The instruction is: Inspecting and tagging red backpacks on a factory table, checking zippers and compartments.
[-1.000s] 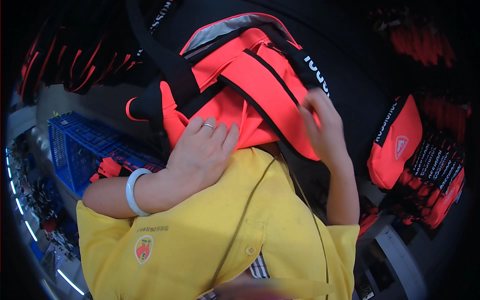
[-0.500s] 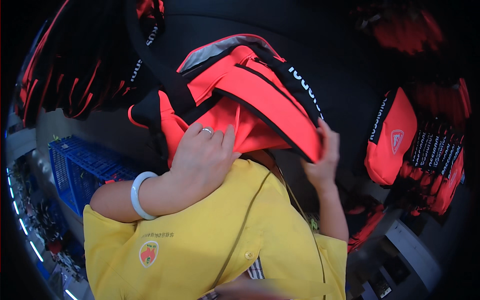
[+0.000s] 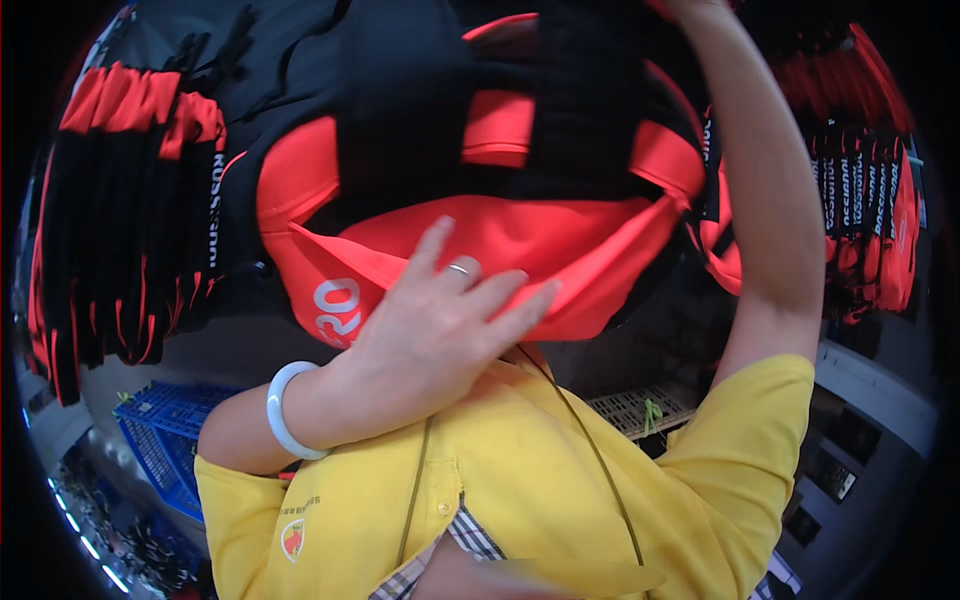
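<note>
A red and black bag (image 3: 590, 305) fills the upper middle of the view, just in front of the chest of a person in a yellow shirt (image 3: 350, 510). Its near red edge sags open, showing the red lining (image 3: 510, 215). The left hand (image 3: 445, 310), wearing a ring (image 3: 460, 268), lies over this opening with its fingers fanned apart, one lifted. Its thumb is hidden, so whether it pinches the cloth cannot be told.

The right arm (image 3: 765, 190) reaches up the bag's right side to the top edge. The right hand (image 3: 692, 7) is nearly all cut off there; its grip cannot be told.

The step in hand seems to be handling the open bag, the left hand at the near edge and the right arm beyond. A next move would call for a sure hold on the loose cloth.

Black bands (image 3: 400, 100) cross the bag and merge with the darkness behind, so its far side and whatever bears it are hard to make out. Stacked bags (image 3: 120, 220) on the left fade into shadow.
</note>
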### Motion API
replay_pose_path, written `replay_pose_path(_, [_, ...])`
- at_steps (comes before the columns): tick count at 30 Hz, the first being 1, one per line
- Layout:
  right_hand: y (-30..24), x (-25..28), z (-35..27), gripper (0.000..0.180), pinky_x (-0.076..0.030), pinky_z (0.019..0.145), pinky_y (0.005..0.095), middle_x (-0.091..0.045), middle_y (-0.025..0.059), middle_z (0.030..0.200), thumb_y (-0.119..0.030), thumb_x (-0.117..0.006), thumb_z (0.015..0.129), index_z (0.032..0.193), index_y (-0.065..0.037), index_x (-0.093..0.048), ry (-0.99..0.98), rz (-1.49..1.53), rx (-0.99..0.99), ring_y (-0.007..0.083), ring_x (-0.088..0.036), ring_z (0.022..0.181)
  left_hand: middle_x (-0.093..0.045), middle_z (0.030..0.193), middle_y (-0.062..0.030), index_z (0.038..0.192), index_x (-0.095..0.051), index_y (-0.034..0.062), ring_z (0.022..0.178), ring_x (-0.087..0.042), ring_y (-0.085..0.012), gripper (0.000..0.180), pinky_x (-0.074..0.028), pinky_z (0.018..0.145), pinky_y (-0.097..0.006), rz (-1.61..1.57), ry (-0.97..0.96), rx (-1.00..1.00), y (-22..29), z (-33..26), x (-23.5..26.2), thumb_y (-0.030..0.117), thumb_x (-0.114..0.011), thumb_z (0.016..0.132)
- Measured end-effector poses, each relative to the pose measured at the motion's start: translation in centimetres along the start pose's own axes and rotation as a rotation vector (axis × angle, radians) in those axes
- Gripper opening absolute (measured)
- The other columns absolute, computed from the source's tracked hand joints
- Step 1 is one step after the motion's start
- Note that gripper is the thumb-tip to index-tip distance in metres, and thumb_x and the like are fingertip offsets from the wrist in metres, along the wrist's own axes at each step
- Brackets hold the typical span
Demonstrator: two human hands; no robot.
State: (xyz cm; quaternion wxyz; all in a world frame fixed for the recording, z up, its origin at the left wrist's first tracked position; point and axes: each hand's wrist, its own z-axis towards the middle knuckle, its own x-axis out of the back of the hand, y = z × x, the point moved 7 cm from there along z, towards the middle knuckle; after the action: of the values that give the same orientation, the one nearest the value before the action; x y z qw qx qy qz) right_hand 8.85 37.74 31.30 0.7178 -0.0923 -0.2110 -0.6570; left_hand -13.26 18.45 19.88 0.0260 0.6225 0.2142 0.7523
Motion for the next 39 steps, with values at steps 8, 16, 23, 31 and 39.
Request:
replay_pose_path(8, [2.7,-15.6,-20.5,0.055,-0.04,0.102,0.0441,-0.059,0.0185,0.126,-0.041,-0.074,0.077,0.12,-0.009,-0.063,-0.963,0.332,-0.396,0.0356,-0.053,0.119,-0.056,0.124,-0.0198,0.135,-0.055,0.0162,0.12,-0.052,-0.0341,0.057,-0.025,0.111,-0.06,0.156,-0.265,0.264,-8.0,1.8,-9.3,0.004,-0.058,0.08])
replay_pose_path(16, [-9.6,-2.5,-29.8,0.032,-0.037,0.101,0.0444,-0.064,0.0087,0.117,-0.016,-0.071,0.08,0.111,-0.008,-0.066,-1.067,0.916,-0.127,0.0272,-0.055,0.117,-0.054,0.128,-0.0262,0.142,-0.048,0.0176,0.122,-0.052,-0.0365,0.06,-0.027,0.111,-0.057,0.045,-0.448,0.412,-10.8,-1.4,-16.3,0.005,-0.053,0.084])
replay_pose_path(23, [-11.5,1.9,-35.6,0.036,-0.036,0.099,0.043,-0.061,0.0076,0.116,-0.014,-0.075,0.075,0.108,-0.006,-0.064,-1.231,0.884,-0.299,0.0264,-0.052,0.118,-0.056,0.126,-0.028,0.141,-0.05,0.0177,0.117,-0.056,-0.0359,0.058,-0.032,0.11,-0.052,0.073,-0.446,0.461,-10.2,-1.8,-16.4,0.008,-0.055,0.084])
replay_pose_path(31, [-11.6,2.5,-36.6,0.029,-0.038,0.096,0.0408,-0.064,0.0059,0.111,-0.005,-0.071,0.076,0.105,-0.005,-0.066,-1.182,0.89,-0.309,0.0251,-0.056,0.113,-0.054,0.128,-0.0268,0.14,-0.051,0.0185,0.118,-0.055,-0.0329,0.056,-0.034,0.11,-0.048,0.072,-0.479,0.506,-9.9,-2.2,-17.1,0.013,-0.059,0.085])
replay_pose_path(39, [-11.7,2.1,-36.4,0.027,-0.039,0.09,0.0385,-0.066,0.005,0.107,-0.007,-0.073,0.076,0.102,-0.006,-0.067,-1.151,0.864,-0.358,0.0242,-0.058,0.104,-0.054,0.13,-0.0241,0.14,-0.051,0.0196,0.12,-0.052,-0.0324,0.056,-0.035,0.109,-0.048,0.059,-0.501,0.524,-10.1,-2.5,-17.7,0.017,-0.062,0.086])
